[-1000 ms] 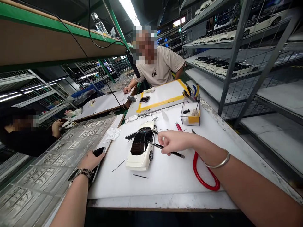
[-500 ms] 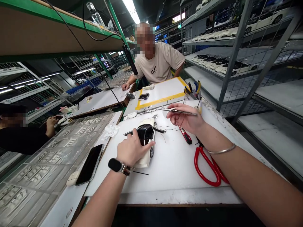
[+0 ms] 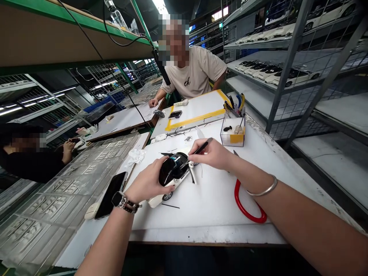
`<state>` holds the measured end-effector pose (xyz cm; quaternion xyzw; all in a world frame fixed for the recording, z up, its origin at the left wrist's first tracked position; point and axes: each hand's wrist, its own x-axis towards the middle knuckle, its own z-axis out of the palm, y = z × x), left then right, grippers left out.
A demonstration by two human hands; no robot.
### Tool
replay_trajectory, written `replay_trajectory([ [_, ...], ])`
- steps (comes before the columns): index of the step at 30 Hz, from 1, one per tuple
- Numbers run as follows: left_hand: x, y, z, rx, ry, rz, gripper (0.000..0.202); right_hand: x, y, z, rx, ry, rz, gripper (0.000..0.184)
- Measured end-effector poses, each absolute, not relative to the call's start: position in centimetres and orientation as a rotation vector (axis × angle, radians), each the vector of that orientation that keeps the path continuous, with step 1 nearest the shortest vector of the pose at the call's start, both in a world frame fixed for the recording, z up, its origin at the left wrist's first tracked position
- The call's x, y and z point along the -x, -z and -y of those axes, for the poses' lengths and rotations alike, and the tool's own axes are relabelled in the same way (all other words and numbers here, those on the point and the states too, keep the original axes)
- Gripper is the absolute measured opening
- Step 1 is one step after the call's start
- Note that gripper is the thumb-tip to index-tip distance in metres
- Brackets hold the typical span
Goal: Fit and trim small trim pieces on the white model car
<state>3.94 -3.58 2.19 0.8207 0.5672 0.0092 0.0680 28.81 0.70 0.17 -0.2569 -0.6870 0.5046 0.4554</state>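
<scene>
1. My left hand [image 3: 147, 181] is closed on the model car [image 3: 170, 172]: thumb along the near side, fingers over the far side of the dark roof.
2. The car sits between my two hands, on the white tabletop [image 3: 207, 218], set at a slant. Whether all its wheels touch down, I cannot tell.
3. My right hand [image 3: 211, 154] pinches dark tweezers [image 3: 202, 147], tips pointing down at the car's side. Contact of the tips: cannot tell.
4. An open door [image 3: 192, 174] juts from the car just below my right fingertips.
5. Nearer me than my left thumb: a thin black strip [image 3: 170, 206].
6. Left of my left fingers: a phone [image 3: 110, 196], lying by the wrist; crumpled tissue [image 3: 135, 156] farther out.
7. Beyond my right fingers: a clear box [image 3: 233, 134] with tools.
8. Nearer me than my right fingers, to their right: a red handle [image 3: 238, 201], partly hidden by my forearm.
</scene>
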Motion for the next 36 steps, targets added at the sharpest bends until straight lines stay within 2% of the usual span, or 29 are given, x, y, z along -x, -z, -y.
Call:
replay_trajectory([
  [2, -2.8, -2.4, 3.8, -2.481, -0.069, -1.588, 0.09, -28.2, 0.0, 0.1, 0.614, -1.143, 1.807, 0.011],
  [8, -1.2, -2.3, 3.8, -2.411, -0.127, -1.479, 0.088, -26.7, 0.5, 1.4, 0.557, -0.888, 2.059, 0.018],
  [17, -1.2, -2.3, 3.3, -2.346, -0.093, -1.477, 0.089, -25.4, 1.3, 1.6, 0.534, -0.683, 2.233, 0.018],
  [24, -1.5, -2.2, 3.5, -2.328, -0.103, -1.497, 0.087, -25.0, 1.6, 1.4, 0.512, -0.61, 2.252, 0.015],
  [36, -1.5, -1.7, 3.6, -2.316, -0.135, -1.498, 0.084, -24.4, 1.1, 1.3, 0.536, -0.75, 2.23, 0.016],
])
